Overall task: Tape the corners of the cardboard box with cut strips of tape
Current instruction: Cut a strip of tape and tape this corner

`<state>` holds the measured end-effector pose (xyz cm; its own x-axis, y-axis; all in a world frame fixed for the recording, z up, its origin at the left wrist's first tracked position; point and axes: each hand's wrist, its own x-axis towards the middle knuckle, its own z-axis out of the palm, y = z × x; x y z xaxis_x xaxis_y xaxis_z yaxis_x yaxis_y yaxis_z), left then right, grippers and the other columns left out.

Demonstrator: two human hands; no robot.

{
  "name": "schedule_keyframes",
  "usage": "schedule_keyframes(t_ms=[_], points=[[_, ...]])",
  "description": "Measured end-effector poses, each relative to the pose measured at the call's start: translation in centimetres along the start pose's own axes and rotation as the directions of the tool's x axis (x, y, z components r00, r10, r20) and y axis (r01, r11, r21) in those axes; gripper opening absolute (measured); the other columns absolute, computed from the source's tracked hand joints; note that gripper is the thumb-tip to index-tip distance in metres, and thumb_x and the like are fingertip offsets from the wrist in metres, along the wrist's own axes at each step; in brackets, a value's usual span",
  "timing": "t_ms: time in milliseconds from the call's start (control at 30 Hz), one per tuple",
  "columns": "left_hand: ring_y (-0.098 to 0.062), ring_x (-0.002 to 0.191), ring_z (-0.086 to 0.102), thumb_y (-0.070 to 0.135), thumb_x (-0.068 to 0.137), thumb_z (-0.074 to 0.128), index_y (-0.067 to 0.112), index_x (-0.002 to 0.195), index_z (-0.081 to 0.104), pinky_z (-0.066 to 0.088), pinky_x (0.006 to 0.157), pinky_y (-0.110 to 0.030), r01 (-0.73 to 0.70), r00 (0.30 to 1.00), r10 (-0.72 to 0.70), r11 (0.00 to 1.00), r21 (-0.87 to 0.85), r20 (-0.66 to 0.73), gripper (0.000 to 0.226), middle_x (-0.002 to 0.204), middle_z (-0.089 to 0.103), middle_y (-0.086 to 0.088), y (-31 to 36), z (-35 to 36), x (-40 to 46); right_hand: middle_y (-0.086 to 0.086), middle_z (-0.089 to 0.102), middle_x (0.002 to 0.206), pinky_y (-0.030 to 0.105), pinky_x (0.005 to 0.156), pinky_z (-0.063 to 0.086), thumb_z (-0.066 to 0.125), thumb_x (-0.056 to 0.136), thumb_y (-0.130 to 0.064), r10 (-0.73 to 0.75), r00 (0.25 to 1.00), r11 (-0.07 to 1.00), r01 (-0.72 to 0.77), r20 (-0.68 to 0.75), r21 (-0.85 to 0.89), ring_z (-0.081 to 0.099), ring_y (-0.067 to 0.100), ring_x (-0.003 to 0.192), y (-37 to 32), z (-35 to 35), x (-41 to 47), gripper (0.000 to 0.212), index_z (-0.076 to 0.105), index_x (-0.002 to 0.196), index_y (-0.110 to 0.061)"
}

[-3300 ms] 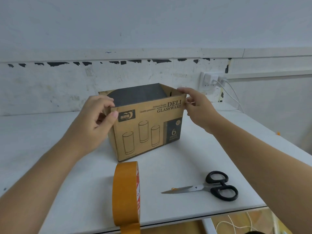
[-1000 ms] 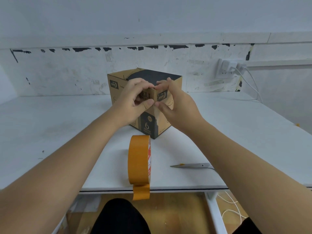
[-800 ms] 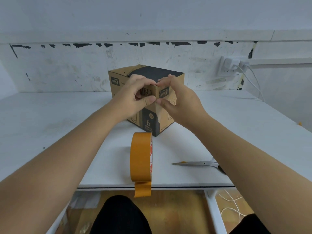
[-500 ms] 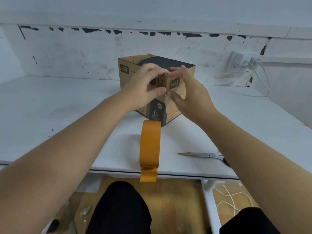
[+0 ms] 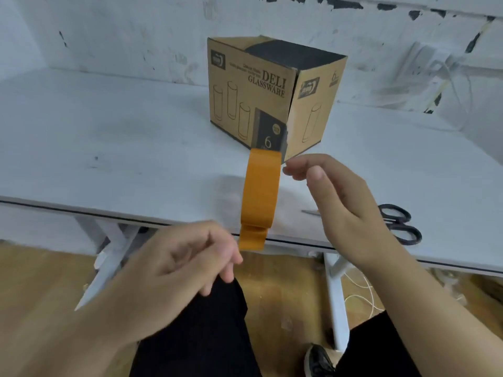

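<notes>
The brown cardboard box [image 5: 253, 91], printed "DELI GLASSWARE", stands on the white table with one vertical corner turned toward me. An orange tape roll [image 5: 260, 193] stands on edge in front of it at the table's front edge, its loose end hanging over. My right hand [image 5: 340, 205] hovers just right of the roll, fingers loosely curled and empty. My left hand [image 5: 179, 265] is lower, in front of the table edge near the hanging tape end, fingers bent and empty. Black-handled scissors [image 5: 397, 223] lie at the right, partly hidden behind my right hand.
The white table [image 5: 109, 148] runs along a scuffed white wall. A wall socket with white cables [image 5: 446, 74] sits at the back right. Below are the wooden floor, white table legs [image 5: 336, 300] and my dark-trousered legs.
Both hands have let go of the box's front corner and drawn back toward me, down to the tape roll. The view has tilted downward.
</notes>
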<state>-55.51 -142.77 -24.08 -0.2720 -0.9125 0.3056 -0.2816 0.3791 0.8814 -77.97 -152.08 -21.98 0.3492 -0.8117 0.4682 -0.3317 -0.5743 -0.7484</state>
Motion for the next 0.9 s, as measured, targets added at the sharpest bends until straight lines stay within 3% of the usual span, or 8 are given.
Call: schedule_keyframes(t_ms=[67, 133, 233, 333, 400, 500, 700, 900], points=[[-0.003, 0.051, 0.054, 0.074, 0.08, 0.045, 0.031, 0.083, 0.068, 0.039, 0.048, -0.009, 0.231, 0.973, -0.231, 0.972, 0.029, -0.015, 0.048, 0.069, 0.066, 0.005, -2.0, 2.0, -1.7, -0.013, 0.064, 0.106, 0.016, 0.084, 0.045, 0.038, 0.091, -0.058, -0.002, 0.994, 0.999, -0.002, 0.114, 0.032, 0.058, 0.009, 0.106, -0.2, 0.6, -0.5, 0.047, 0.062, 0.112, -0.024], [-0.008, 0.052, 0.054, 0.079, 0.071, 0.05, 0.035, 0.084, 0.069, 0.038, 0.045, -0.016, 0.443, 0.888, -0.451, 0.891, -0.099, -0.093, 0.049, 0.074, 0.067, 0.002, -3.6, 3.8, -2.0, -0.014, 0.063, 0.106, 0.016, 0.085, 0.042, 0.046, 0.081, -0.068, -0.007, 0.976, 1.0, 0.011, 0.217, -0.02, 0.057, 0.009, 0.106, -0.1, 1.0, -0.5, 0.052, 0.061, 0.109, -0.027], [-0.012, 0.054, 0.056, 0.071, 0.064, 0.062, 0.033, 0.095, 0.07, 0.036, 0.04, -0.02, 0.513, 0.764, -0.631, 0.72, -0.467, -0.135, 0.049, 0.093, 0.073, 0.001, -5.1, 5.6, -0.5, -0.012, 0.063, 0.1, 0.019, 0.084, 0.042, 0.06, 0.083, -0.052, -0.072, 0.95, 0.991, 0.102, 0.303, -0.082, 0.058, 0.01, 0.097, 0.3, 1.9, 0.0, 0.034, 0.062, 0.102, -0.023], [-0.01, 0.053, 0.056, 0.067, 0.064, 0.064, 0.032, 0.094, 0.072, 0.035, 0.04, -0.019, 0.431, 0.786, -0.602, 0.695, -0.576, -0.138, 0.048, 0.099, 0.074, 0.0, -4.9, 6.8, 1.2, -0.001, 0.064, 0.09, 0.039, 0.077, 0.047, 0.061, 0.09, -0.038, -0.131, 0.935, 0.987, 0.153, 0.328, -0.043, 0.058, 0.018, 0.087, 0.7, 2.3, 0.3, 0.026, 0.065, 0.092, -0.013], [-0.006, 0.047, 0.052, 0.066, 0.065, 0.065, 0.032, 0.086, 0.074, 0.035, 0.041, -0.017, 0.4, 0.792, -0.584, 0.717, -0.571, -0.179, 0.041, 0.088, 0.075, 0.001, -4.5, 7.3, 1.8, 0.005, 0.063, 0.085, 0.045, 0.073, 0.045, 0.059, 0.091, -0.037, -0.144, 0.928, 0.984, 0.171, 0.344, -0.049, 0.058, 0.025, 0.083, 1.0, 2.3, 0.3, 0.029, 0.066, 0.087, -0.009], [-0.004, 0.04, 0.045, 0.059, 0.07, 0.066, 0.026, 0.081, 0.075, 0.037, 0.043, -0.013, 0.366, 0.795, -0.566, 0.737, -0.569, -0.22, 0.036, 0.063, 0.068, 0.004, -4.5, 7.7, 1.7, 0.004, 0.062, 0.082, 0.043, 0.075, 0.044, 0.06, 0.091, -0.035, -0.166, 0.92, 0.975, 0.208, 0.354, -0.083, 0.057, 0.024, 0.084, 1.4, 2.3, 0.0, 0.027, 0.065, 0.083, -0.01], [-0.007, 0.042, 0.047, 0.044, 0.081, 0.061, 0.024, 0.075, 0.072, 0.034, 0.042, -0.012, 0.316, 0.782, -0.539, 0.775, -0.548, -0.311, 0.024, 0.07, 0.068, 0.003, -4.6, 8.5, 1.5, 0.003, 0.06, 0.087, 0.042, 0.073, 0.046, 0.055, 0.095, -0.033, -0.175, 0.931, 0.971, 0.217, 0.321, -0.1, 0.056, 0.022, 0.085, 1.7, 2.8, -0.2, 0.026, 0.065, 0.088, -0.009], [-0.007, 0.041, 0.048, 0.049, 0.077, 0.061, 0.022, 0.066, 0.066, 0.035, 0.041, -0.012, 0.273, 0.788, -0.51, 0.791, -0.548, -0.344, 0.03, 0.062, 0.063, 0.001, -3.9, 9.0, 0.1, -0.001, 0.058, 0.087, 0.039, 0.065, 0.047, 0.056, 0.095, -0.029, -0.175, 0.943, 0.977, 0.201, 0.284, -0.065, 0.057, 0.019, 0.079, 1.7, 3.0, -0.4, 0.023, 0.065, 0.089, -0.01]])
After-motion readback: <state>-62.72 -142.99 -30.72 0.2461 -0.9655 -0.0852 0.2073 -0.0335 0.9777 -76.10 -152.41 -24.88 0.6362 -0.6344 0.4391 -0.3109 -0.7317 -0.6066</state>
